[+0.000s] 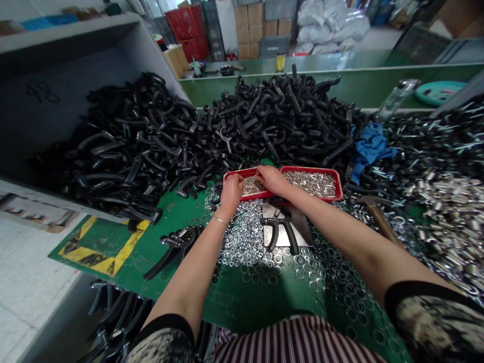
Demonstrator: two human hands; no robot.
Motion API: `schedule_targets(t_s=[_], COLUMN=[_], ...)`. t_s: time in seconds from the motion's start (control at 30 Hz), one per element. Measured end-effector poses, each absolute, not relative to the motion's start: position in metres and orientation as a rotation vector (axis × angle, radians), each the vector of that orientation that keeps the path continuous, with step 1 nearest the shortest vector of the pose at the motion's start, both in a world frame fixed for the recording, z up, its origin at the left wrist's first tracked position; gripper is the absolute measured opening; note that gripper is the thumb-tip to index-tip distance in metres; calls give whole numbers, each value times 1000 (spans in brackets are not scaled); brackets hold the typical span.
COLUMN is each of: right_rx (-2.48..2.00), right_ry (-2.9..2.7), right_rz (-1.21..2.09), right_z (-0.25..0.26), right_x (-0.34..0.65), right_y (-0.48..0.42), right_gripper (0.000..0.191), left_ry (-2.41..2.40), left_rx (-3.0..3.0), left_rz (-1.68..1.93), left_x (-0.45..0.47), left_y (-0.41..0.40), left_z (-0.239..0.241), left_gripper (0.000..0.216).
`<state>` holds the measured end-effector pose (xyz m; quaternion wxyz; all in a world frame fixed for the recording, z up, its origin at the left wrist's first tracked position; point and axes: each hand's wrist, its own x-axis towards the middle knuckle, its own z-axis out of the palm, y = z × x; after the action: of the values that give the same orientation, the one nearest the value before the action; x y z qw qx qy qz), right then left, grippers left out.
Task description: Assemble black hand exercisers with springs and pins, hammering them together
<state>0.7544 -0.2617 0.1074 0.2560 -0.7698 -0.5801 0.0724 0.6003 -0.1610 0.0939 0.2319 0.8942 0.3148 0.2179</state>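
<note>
a: where are the hands?

b: both are over the left red tray (235, 176), the one full of small silvery metal bits. the left hand (230, 194) hangs at its near edge, fingers curled down into a loose fist, knuckles up. the fingertips are tucked under, so i cannot tell whether it has hold of anything.

a: and the other?

b: the right hand (271, 179) sits just right of the left one, on the same tray, fingers bent and dipped toward the metal bits. whether it pinches one is hidden; it touches the heap at least. it is partly closed, not flat.

a: what lies round that tray?

b: touching it on its right is a second red tray (338, 185) with more silvery parts. just nearer than the tray lies a spread of shiny washers (244, 237) on the green mat (242, 297), and beside them a black handled tool (280, 229) on a grey plate. farther than the tray rises a big pile of black plastic handles (212, 123). to the right of the trays, a blue cloth (368, 146) and heaps of metal sleeves (446, 201). left of the tray and nearer, another black handle piece (176, 247) lies on the mat.
</note>
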Motion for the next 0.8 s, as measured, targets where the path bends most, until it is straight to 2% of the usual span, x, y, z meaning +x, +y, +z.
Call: schedule_targets(t_s=[0.13, 0.2, 0.4, 0.57, 0.67, 0.8], right_rx=[-1976, -1858, -1842, -1847, -1925, -1997], right_ry=[-1424, -1241, -951, -914, -987, -1322], right_rz=[301, 434, 672, 761, 687, 275], right_z=[120, 121, 103, 99, 96, 87], right_x=[750, 745, 717, 698, 696, 695], right_y=[-286, -317, -429, -451, -442, -432], right_gripper=[13, 15, 17, 15, 13, 17], left_ry=[785, 731, 652, 640, 669, 767], left_rx=[2134, 1900, 1520, 1151, 1055, 1119], left_rz=[836, 864, 659, 451, 434, 528], left_x=[588, 574, 524, 508, 504, 494], left_y=[-171, -184, -235, -263, -270, -270], left_z=[106, 113, 115, 100, 91, 81], left_gripper=[10, 14, 22, 29, 33, 33])
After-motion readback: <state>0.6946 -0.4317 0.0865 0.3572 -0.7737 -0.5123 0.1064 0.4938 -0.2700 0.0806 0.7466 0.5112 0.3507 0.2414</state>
